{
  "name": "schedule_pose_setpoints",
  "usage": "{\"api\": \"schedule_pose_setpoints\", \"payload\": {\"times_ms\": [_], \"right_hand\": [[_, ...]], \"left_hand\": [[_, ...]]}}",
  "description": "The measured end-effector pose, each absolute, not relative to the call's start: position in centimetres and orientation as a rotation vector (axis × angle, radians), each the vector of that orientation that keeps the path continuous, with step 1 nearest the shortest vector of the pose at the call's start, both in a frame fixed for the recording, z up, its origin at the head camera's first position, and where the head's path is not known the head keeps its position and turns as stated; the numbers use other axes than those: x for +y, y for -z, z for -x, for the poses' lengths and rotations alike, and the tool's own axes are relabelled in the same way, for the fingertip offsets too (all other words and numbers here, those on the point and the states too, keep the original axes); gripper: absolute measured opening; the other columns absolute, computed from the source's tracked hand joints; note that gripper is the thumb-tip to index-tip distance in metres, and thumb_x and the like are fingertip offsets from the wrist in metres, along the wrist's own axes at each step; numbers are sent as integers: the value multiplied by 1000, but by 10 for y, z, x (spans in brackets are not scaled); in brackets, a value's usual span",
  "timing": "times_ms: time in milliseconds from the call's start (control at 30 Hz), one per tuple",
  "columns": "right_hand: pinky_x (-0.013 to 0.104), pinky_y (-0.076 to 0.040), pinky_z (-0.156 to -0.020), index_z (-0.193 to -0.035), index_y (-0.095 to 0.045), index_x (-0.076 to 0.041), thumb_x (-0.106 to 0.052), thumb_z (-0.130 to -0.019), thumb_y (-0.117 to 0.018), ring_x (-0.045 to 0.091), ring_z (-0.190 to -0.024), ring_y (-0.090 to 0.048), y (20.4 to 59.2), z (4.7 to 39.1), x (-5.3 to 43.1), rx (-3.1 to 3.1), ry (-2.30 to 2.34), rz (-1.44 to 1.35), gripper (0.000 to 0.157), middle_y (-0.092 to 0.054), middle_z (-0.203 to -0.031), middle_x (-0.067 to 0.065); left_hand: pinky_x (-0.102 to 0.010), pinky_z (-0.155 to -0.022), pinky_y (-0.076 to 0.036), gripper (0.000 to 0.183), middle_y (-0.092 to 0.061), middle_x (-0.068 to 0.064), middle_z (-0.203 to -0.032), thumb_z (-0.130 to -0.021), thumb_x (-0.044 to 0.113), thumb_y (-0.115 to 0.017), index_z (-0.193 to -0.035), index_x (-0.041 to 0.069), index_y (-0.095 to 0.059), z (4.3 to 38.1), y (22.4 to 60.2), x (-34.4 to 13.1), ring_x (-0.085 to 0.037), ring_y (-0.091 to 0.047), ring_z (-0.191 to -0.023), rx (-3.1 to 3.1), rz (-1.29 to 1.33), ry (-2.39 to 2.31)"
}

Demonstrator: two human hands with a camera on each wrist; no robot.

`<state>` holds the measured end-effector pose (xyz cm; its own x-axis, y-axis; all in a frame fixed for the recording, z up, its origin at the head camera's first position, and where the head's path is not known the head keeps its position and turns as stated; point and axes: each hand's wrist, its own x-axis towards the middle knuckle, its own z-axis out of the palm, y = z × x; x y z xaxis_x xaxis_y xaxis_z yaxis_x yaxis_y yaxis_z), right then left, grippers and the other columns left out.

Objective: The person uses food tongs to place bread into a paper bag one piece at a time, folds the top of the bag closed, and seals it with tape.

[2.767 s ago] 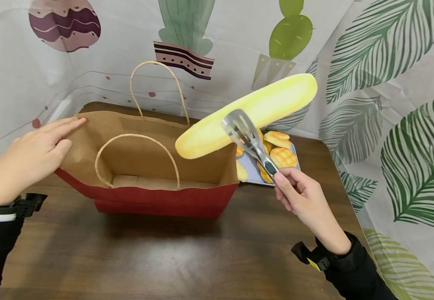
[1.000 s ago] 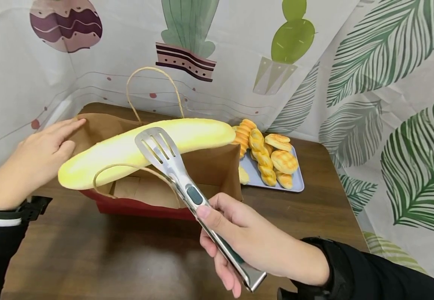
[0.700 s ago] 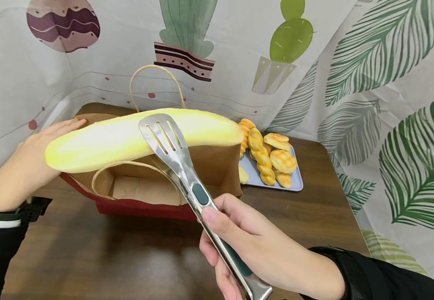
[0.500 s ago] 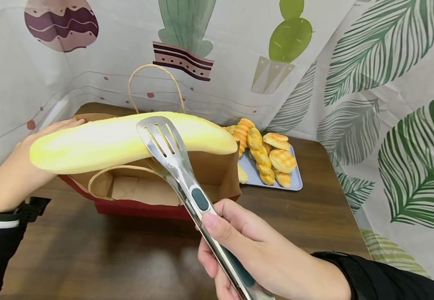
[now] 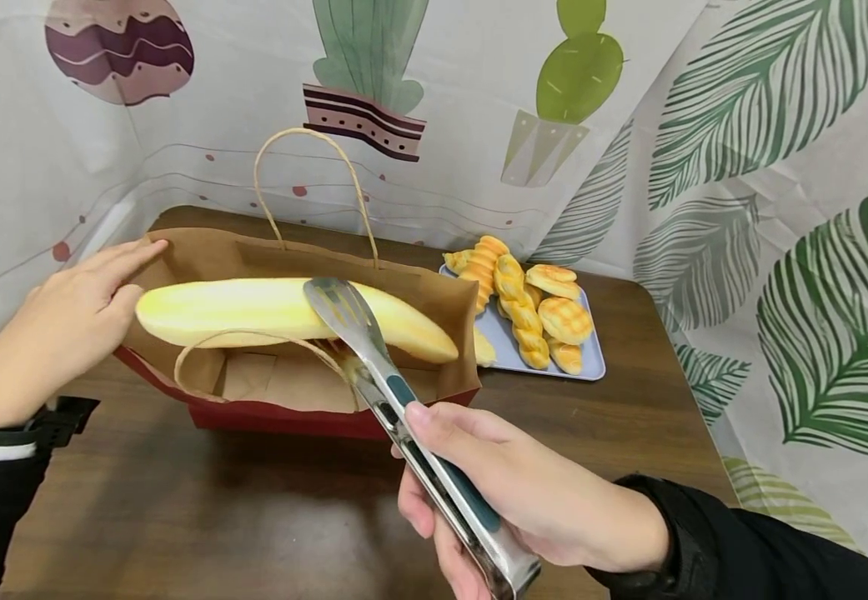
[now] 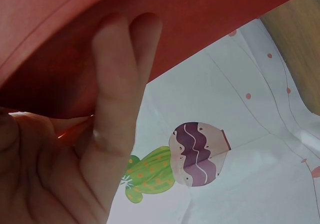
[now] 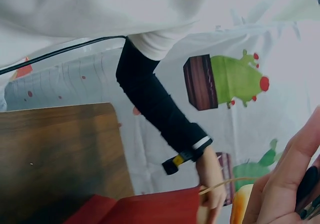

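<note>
In the head view my right hand (image 5: 509,483) holds metal tongs (image 5: 381,367) with dark green grip inserts, thumb on top. The slotted head of the tongs lies over a long pale-yellow bread loaf (image 5: 231,308), which spans the mouth of a red paper bag (image 5: 283,417) with a brown inside. The loaf's right end dips below the rim, and its left end is close to my left thumb. My left hand (image 5: 66,325) holds the bag's left side at the rim. In the left wrist view its fingers (image 6: 117,74) lie straight against the red outside.
Right of the bag, a pale blue tray (image 5: 591,367) bears several breads, including a twisted bread (image 5: 519,308) and a round scored bun (image 5: 564,321). Two twisted-paper handles (image 5: 313,133) rise from the bag. A printed cloth (image 5: 464,75) hangs behind the wooden table (image 5: 291,517).
The tongs have carried the loaf leftward from near the tray to over the bag. Over the last half second the loaf has lowered into the bag's mouth. The left hand stays at the rim.
</note>
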<state>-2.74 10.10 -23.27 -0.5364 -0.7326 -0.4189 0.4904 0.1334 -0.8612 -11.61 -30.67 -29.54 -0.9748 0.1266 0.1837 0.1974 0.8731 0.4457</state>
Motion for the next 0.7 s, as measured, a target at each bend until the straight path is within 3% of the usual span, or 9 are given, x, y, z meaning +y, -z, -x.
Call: {"api": "schedule_pose_setpoints", "payload": {"times_ms": [100,333,700], "right_hand": [[29,-51,-44,-101,-48,1,-56,-111,-43,12,-46,-61,236,33,101,1411,1566,252,58,-58,-67,4],[25,-40,-39,-118,-48,0,-64,-107,-45,13,-45,-52,240,39,103,1413,1555,205,65,-54,-75,1],[18,-26,-36,-127,-53,-5,-63,-105,-51,7,-42,-34,242,40,115,1233,1720,185,62,-47,-69,-3]], "left_hand": [[-79,-108,-25,59,-35,-32,-164,-105,10,-27,-161,-2,-38,116,294,-307,-58,-30,-149,-2916,225,747],[-78,-106,-25,60,-33,-31,-165,-105,11,-27,-162,-1,-37,117,294,-308,-58,-30,-148,-2928,210,764],[-79,-107,-25,59,-35,-31,-164,-105,11,-26,-162,-1,-38,117,294,-309,-60,-30,-147,-2926,215,740]]}}
